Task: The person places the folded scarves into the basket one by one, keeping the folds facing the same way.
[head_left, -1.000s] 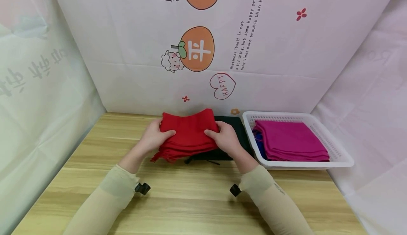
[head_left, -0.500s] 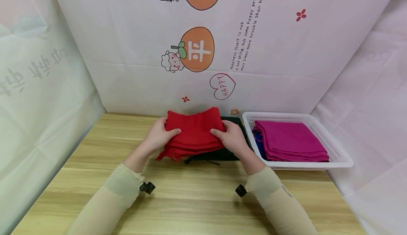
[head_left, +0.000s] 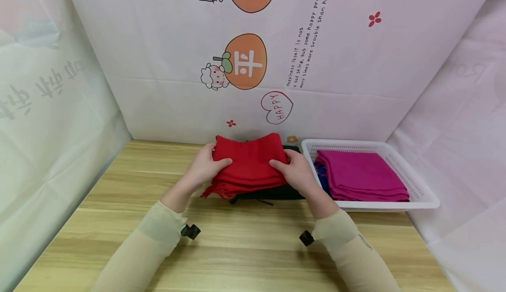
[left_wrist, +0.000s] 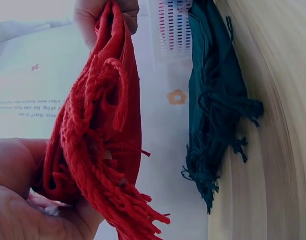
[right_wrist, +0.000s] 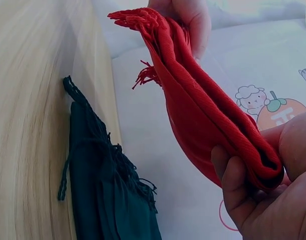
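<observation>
A folded red scarf [head_left: 251,158] with a fringed end is held up between both hands. My left hand [head_left: 206,165] grips its left side, thumb on top and fingers underneath. On the opposite side my right hand [head_left: 297,170] pinches it the same way, with fingers curled below in the right wrist view. Beneath the red scarf lies a folded dark green scarf [head_left: 272,193] on the table, mostly covered in the head view. Both wrist views show a gap between the red scarf and the green scarf [left_wrist: 215,85], whose fringe hangs loose.
To the right stands a white plastic basket [head_left: 424,197] with perforated walls. Inside it lies a folded magenta scarf [head_left: 365,173] over something blue [head_left: 322,178]. A printed white sheet [head_left: 166,63] rises behind the wooden table [head_left: 253,257], with more sheets at both sides.
Both hands have carried the red scarf to the right, further over the dark green scarf. Their hold on it looks the same. The basket and its contents stay put.
</observation>
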`<state>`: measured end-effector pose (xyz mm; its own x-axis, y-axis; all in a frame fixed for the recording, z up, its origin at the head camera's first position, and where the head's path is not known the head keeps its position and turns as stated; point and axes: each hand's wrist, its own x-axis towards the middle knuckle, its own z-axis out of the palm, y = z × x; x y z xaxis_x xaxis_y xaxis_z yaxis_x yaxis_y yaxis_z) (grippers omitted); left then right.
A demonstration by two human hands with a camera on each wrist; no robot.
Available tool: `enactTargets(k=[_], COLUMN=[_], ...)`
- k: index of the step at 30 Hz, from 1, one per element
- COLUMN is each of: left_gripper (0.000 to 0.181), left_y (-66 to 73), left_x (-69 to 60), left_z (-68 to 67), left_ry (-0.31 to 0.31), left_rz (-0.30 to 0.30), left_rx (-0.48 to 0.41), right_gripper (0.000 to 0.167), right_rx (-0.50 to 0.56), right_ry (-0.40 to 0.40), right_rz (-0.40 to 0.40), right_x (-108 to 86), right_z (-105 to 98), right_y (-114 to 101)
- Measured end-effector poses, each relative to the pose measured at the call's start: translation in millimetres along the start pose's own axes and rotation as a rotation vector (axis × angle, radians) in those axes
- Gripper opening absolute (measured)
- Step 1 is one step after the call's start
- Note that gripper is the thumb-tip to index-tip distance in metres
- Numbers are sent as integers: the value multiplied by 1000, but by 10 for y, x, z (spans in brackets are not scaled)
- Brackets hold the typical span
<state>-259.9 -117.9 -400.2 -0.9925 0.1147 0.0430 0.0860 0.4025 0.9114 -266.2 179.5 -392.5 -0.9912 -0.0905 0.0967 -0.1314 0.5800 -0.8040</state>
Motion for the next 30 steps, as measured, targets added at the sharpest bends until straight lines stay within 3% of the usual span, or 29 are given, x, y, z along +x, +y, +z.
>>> enactTargets(k=[7,30], left_gripper=[71,73], left_y=[15,142], left_x=[22,44], left_z=[81,328], left_ry=[-2,-4], left_rz=[3,40], left_rx=[-8,-60], right_gripper=[49,54], right_rx=[-52,-33], right_ry=[14,27], right_rz=[-7,6], right_x=[-19,-99], right_z=[-77,-341], right_y=[37,179])
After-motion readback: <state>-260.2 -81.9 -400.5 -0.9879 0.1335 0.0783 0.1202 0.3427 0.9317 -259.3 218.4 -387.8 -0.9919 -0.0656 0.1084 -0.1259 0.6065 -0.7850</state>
